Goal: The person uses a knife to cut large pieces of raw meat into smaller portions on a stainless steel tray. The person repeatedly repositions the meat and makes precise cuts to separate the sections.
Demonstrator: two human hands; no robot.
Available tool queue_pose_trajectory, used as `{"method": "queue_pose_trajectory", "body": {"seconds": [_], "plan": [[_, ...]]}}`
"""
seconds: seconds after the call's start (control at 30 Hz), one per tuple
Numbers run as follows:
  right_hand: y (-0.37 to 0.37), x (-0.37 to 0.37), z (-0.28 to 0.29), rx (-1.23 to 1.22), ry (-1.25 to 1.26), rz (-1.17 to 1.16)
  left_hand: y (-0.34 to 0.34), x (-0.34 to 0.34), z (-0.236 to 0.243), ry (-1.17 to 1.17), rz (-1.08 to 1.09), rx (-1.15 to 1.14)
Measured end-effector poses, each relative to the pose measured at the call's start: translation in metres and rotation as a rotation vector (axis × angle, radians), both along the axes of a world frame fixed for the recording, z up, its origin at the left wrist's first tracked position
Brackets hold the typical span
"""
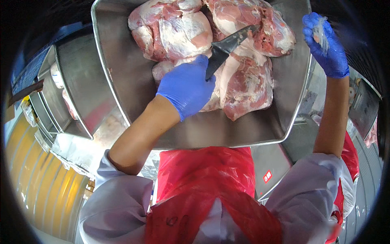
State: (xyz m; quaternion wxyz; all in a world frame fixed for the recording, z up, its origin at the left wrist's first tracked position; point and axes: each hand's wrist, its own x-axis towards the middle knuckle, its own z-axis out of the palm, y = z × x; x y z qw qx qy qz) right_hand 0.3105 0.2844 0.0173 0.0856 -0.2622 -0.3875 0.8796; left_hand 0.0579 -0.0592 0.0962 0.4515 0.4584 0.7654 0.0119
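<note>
In my left hand [187,87], gloved in blue, the fingers wrap round the handle of a black knife [235,40]. Its dark blade points up and right, across large pieces of raw meat. One fatty piece [174,32] lies at the upper left, another [276,32] at the upper right, and a third [248,83] below the blade. They rest in a deep metal tub [158,132]. My right hand [327,46], also in a blue glove, is raised beside the tub's right rim. It is closed on a crumpled, translucent whitish strip [321,34], perhaps film.
More metal tubs [79,81] stand at the left, one with pale pieces inside. Yellow strip curtains [53,171] hang at the lower left. A grey box [270,168] sits below the tub's right corner. Another person's red apron [350,156] shows at the right.
</note>
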Motion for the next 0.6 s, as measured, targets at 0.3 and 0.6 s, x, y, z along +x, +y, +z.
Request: {"method": "queue_pose_trajectory", "body": {"seconds": [0.3,0.6], "plan": [[-0.072,0.042,0.012,0.611,-0.435,-0.147,0.065,0.008,0.025,0.343,-0.438,0.295],[-0.095,0.09,-0.045,0.933,-0.798,-0.333,0.047,-0.013,-0.047,0.194,-0.269,0.35]]}}
